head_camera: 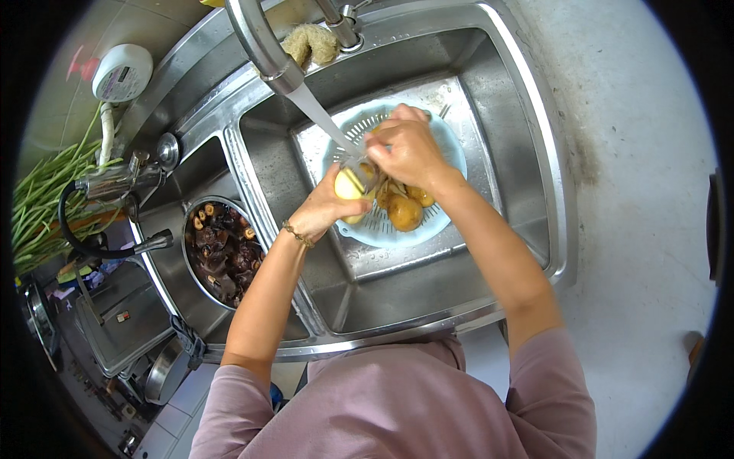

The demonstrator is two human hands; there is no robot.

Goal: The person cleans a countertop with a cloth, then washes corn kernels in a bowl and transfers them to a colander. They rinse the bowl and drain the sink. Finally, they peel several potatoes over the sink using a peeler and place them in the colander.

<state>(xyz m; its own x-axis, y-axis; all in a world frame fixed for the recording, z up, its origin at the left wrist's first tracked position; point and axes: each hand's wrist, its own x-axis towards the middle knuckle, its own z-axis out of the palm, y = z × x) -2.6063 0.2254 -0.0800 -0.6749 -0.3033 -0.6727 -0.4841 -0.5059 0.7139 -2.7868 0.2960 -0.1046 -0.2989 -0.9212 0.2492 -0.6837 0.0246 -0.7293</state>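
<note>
My left hand [318, 209] grips a pale yellow, mostly peeled potato [346, 188] above a light blue plastic colander [395, 240]. My right hand [412, 150] is closed around a peeler, whose blurred metal head [368, 172] is against the potato's right side; most of the handle is hidden by the fingers. Water [321, 115] runs from the steel faucet [281, 74] down onto the potato and peeler. Below my hands, several unpeeled brown potatoes [405, 214] and strips of peel lie in the colander.
The colander sits in the large steel sink basin [378, 304]. In the smaller basin to the left, a metal bowl [184, 252] holds dark soaked fungus and mushrooms. A pull-out spray faucet [123, 175], green stalks [57, 183] and a loofah-like scrubber [312, 45] are around the rim.
</note>
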